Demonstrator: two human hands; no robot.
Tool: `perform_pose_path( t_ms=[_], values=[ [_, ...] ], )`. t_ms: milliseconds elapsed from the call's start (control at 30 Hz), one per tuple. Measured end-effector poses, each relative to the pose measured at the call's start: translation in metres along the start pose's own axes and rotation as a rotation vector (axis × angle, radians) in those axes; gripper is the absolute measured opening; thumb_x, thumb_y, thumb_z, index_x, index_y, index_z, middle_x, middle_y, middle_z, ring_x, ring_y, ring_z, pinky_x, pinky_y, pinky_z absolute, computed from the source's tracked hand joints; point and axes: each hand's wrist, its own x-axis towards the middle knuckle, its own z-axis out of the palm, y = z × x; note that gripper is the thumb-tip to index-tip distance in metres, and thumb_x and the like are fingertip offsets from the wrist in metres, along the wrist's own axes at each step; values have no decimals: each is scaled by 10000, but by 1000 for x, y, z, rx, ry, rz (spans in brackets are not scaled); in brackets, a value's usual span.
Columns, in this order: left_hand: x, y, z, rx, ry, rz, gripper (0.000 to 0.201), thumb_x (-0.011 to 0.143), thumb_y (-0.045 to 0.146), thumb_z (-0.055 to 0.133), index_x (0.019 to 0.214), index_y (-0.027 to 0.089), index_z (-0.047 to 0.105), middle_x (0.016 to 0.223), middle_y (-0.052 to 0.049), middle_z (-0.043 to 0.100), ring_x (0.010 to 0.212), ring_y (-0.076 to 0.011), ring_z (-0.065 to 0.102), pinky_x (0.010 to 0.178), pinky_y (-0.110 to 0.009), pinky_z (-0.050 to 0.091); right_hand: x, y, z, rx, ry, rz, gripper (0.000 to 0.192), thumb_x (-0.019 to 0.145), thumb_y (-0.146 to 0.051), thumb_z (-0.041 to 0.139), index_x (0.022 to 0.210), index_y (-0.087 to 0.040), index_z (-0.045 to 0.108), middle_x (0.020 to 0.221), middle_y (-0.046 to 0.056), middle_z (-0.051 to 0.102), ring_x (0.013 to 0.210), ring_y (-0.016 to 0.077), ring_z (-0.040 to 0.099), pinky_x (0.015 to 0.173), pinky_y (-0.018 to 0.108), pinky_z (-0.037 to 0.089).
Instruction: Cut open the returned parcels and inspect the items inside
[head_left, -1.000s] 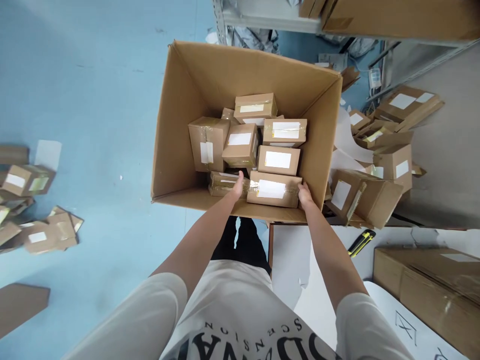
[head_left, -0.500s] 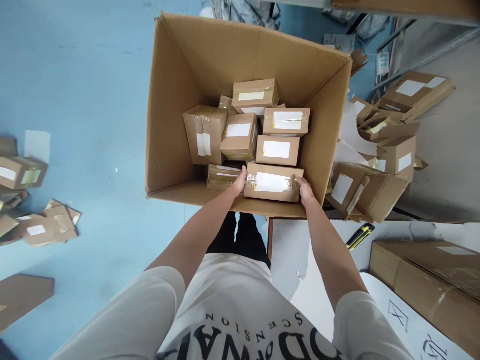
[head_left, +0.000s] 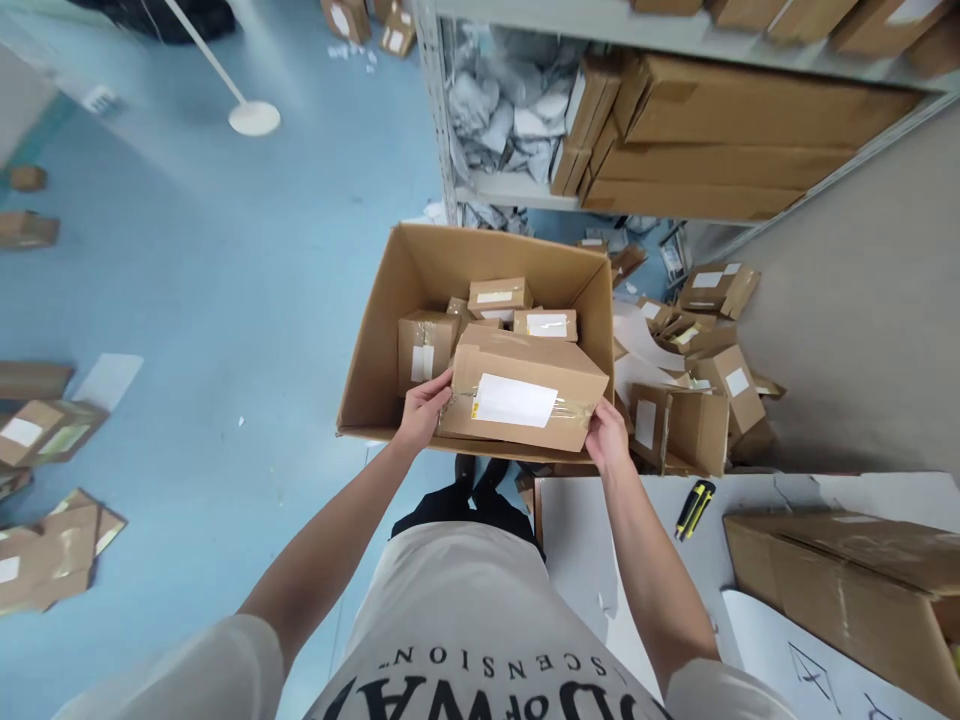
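Between my two hands is a taped cardboard box [head_left: 525,355] with a white label on its side, raised to the opening of a large carton. My left hand [head_left: 424,408] grips its left end, and my right hand [head_left: 606,436] grips its right end. The large open carton [head_left: 367,370] stands on the floor in front of me. Inside it lie several smaller taped boxes, among them a labelled box [head_left: 500,295] at the back and a box [head_left: 424,345] at the left. The held box hides part of the carton's contents.
A work surface [head_left: 574,540] at my right carries a yellow and black utility knife [head_left: 694,510] and a long cardboard box [head_left: 840,570]. Opened boxes [head_left: 697,430] pile up right of the carton. Behind it stands a metal shelf [head_left: 510,188]. Flattened cardboard [head_left: 56,550] lies on the left floor.
Both hands have lifted the box from inside the carton up toward its rim. My view has tilted up, so the shelf and more floor now show.
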Motion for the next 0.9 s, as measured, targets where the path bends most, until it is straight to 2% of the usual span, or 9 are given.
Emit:
perform_pose_path(
  t_ms=[100, 167, 333, 400, 500, 600, 667, 767, 900],
  values=[
    [-20, 44, -7, 50, -10, 212, 452, 731, 399, 725, 1144, 223, 676, 1298, -54, 592, 1342, -282, 398, 1162, -429, 243, -23, -8, 33, 98, 26, -97, 202, 706, -350, 724, 871, -239, 685, 873, -18, 734, 825, 160, 669, 796, 300, 528],
    [-32, 66, -13, 29, -51, 295, 456, 775, 444, 676, 1169, 215, 663, 1367, -57, 529, 1399, -272, 291, 1186, -416, 172, -38, -17, 47, 125, -31, -118, 245, 739, -419, 694, 920, -254, 683, 960, -13, 729, 918, 180, 660, 851, 330, 516],
    [-51, 94, -35, -70, -268, 265, 565, 827, 532, 571, 1294, 215, 569, 1481, -33, 386, 1438, -287, 159, 1195, -418, 130, -64, -46, 53, 3, -341, -133, 571, 784, -697, 489, 1133, -274, 650, 1236, 31, 636, 1231, 287, 513, 1004, 460, 432],
    [-56, 97, -40, -64, -310, 270, 623, 827, 560, 554, 1346, 219, 515, 1492, -24, 372, 1445, -283, 124, 1199, -405, 104, -70, -48, 52, -41, -386, -211, 638, 762, -744, 465, 1160, -279, 646, 1299, 25, 594, 1314, 296, 427, 1061, 461, 382],
    [-63, 95, -39, -80, -348, 283, 712, 838, 620, 490, 1429, 235, 392, 1521, -17, 325, 1448, -280, 113, 1196, -409, 102, -79, -34, 54, -55, -337, -306, 670, 764, -761, 433, 1217, -302, 612, 1328, 16, 572, 1348, 292, 383, 1089, 472, 351],
    [-68, 89, -37, -113, -369, 276, 720, 863, 630, 428, 1468, 262, 301, 1537, -6, 293, 1446, -270, 143, 1190, -414, 135, -90, -12, 58, -53, -292, -273, 712, 790, -765, 362, 1301, -305, 545, 1297, 37, 600, 1306, 303, 444, 1061, 497, 380],
    [-69, 83, -40, -104, -367, 248, 707, 867, 617, 431, 1469, 270, 298, 1541, 0, 284, 1446, -262, 149, 1188, -401, 142, -98, 0, 58, -59, -278, -226, 731, 796, -766, 342, 1327, -296, 522, 1283, 46, 611, 1282, 307, 472, 1047, 498, 394],
    [-68, 75, -47, -61, -357, 173, 695, 865, 599, 450, 1465, 279, 307, 1538, 4, 294, 1442, -259, 167, 1184, -386, 157, -108, 10, 55, -35, -239, -197, 725, 802, -749, 360, 1350, -295, 496, 1318, 38, 587, 1291, 303, 463, 1048, 495, 397],
    [-60, 65, -48, -28, -409, 77, 709, 860, 573, 472, 1477, 291, 267, 1533, 17, 306, 1433, -270, 196, 1170, -386, 199, -123, 15, 41, -13, -161, -211, 733, 792, -725, 418, 1369, -277, 476, 1379, 35, 532, 1327, 304, 415, 1077, 488, 368]
  ],
)
